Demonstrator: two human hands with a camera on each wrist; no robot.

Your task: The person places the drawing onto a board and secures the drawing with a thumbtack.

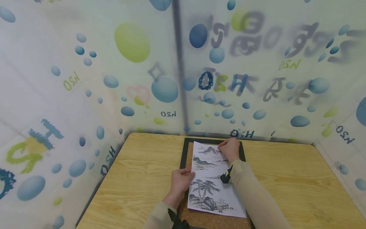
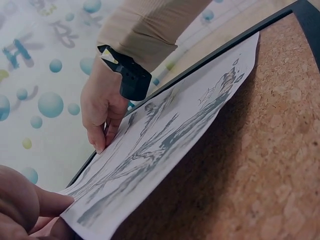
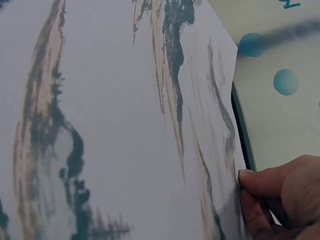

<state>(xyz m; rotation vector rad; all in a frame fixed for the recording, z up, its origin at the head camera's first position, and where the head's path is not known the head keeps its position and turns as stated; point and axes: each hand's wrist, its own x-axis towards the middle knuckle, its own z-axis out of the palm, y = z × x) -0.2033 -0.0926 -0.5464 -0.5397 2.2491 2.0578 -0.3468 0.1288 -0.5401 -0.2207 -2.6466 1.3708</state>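
Observation:
A white sheet printed with an ink landscape (image 1: pixel 211 171) of pines, rocks and hills lies over a black-framed cork board (image 1: pixel 217 221). My left hand (image 1: pixel 181 183) pinches the sheet's left edge between thumb and fingers. Near the top right corner, my right hand (image 1: pixel 230 149) pinches the other edge. In the left wrist view, the sheet's lower part stands off the cork (image 2: pixel 280 125) and casts a shadow on it. Close up in the right wrist view, the right thumb and fingers (image 3: pixel 267 182) grip the paper's edge beside the dark frame (image 3: pixel 244 127).
The board lies on a light wooden table (image 1: pixel 137 178), close to its back edge. Walls covered with blue and green dots (image 1: pixel 164 89) rise behind and to both sides. Each wrist wears a small black camera (image 1: pixel 226 176).

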